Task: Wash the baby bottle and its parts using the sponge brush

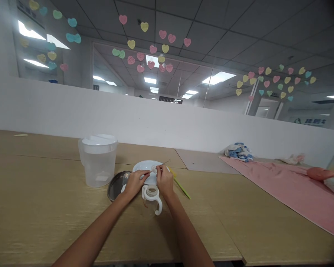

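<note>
Above a white plate (139, 165), my hands are close together with fingertips pinched. My right hand (165, 180) grips a thin rod (165, 162) that sticks out up and to the right. Between the fingertips is a small pale looped piece (154, 169), too small to name. My left hand (135, 183) has its fingers closed at that piece's left side; what exactly they hold is unclear. Below and between my wrists stands a clear bottle with white handles (152, 196), its mouth uncovered. A yellow-and-green brush-like tool (182, 187) lies to the right of my right hand.
A lidded translucent pitcher (99, 163) stands left of a round dark metal tray (115, 187), which my left hand partly hides. On the right are a pink cloth (284, 185), a crumpled blue-and-white cloth (239, 152) and an orange-red item (320, 173). A white wall (156, 122) borders the table's back.
</note>
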Tool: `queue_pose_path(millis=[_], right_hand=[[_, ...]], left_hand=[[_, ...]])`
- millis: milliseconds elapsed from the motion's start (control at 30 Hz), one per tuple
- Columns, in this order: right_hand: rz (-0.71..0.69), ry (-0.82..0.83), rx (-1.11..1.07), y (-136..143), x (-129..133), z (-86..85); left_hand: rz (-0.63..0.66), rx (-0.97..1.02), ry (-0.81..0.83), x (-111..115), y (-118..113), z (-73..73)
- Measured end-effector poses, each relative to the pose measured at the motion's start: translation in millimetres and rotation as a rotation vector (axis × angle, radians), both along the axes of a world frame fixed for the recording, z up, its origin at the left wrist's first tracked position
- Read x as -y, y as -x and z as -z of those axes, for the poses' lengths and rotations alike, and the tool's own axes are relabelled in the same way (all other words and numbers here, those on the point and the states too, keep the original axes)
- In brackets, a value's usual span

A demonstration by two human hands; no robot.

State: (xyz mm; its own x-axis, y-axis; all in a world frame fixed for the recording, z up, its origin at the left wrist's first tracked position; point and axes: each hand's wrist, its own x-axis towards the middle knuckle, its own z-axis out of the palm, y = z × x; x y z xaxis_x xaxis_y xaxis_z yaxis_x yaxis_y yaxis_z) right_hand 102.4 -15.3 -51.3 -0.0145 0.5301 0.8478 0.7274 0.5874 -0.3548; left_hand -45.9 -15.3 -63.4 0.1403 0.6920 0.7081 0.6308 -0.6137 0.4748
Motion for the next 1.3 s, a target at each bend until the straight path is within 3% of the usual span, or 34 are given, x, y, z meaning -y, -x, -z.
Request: queue_pose_path(millis=[200,333,433,500,567,633,700,800,933,1133,1300], right_hand=[[-0.112,0.07,-0.318,4.5,2.6,-2.8],[-0.152,0.069,-0.357,4.2,4.8,-7.5],[-0.106,0.017,-0.499,-0.2,5.3,-11.7],[0.005,-0.03,-0.591,-4.3,4.4,-13.6],[0.143,-0.029,-0.516,-8.1,1.4,-12.6],[0.238,0.017,-0.299,-10.7,-4.0,-7.5],[0.267,0.075,-0.095,-11.9,-11.0,0.6],[0.266,0.157,0.022,-13.2,-20.6,11.7],[0.162,0.195,-0.047,-14.8,-25.3,14.0],[-0.219,0.224,-0.134,-6.1,-18.9,6.8],[-0.417,0.211,-0.163,-0.3,-13.4,2.9]], left_hand=[[-0.007,0.023,0.051,-2.3,1.1,2.4],[-0.023,0.045,0.082,-2.3,1.2,3.0],[-0.031,0.064,0.09,-1.8,0.9,2.7],[-0.033,0.075,0.091,-1.8,0.8,2.5],[-0.04,0.086,0.086,-2.1,0.8,2.5],[-0.055,0.099,0.076,-2.6,1.1,2.6],[-0.067,0.111,0.063,-3.0,1.6,2.7],[-0.069,0.12,0.047,-3.3,2.3,2.7],[-0.07,0.115,0.018,-3.2,1.7,2.8],[-0.051,0.07,0.006,-1.7,0.7,0.8],[0.011,0.068,0.01,0.9,1.5,-2.8]])
